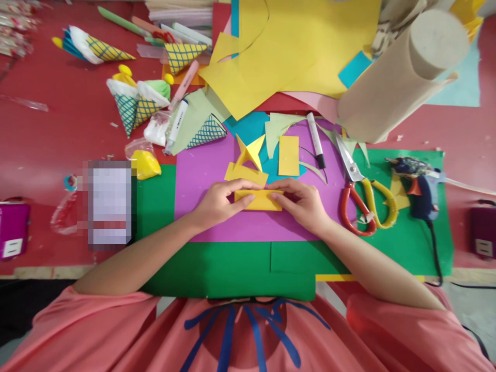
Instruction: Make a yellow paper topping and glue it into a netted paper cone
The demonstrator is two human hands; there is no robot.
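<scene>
**Both hands pinch a folded yellow strip on the purple sheet**

The purple sheet (217, 217) lies on green paper (232, 268) on the red counter (58, 139); bare purple shows toward the body from the hands, while clutter crowds the far side. Just beyond the fingers sits a folded yellow star piece (250, 152) and a small yellow rectangle (289, 155). To the right of the right hand lie scissors (364, 199) and a glue gun (420, 188). A clear bag (144, 160) left of the left hand holds something yellow. The left hand (217, 204) and right hand (300, 201) each close their grip, thumb against fingertips, on opposite ends of the yellow paper strip (259, 200).
</scene>
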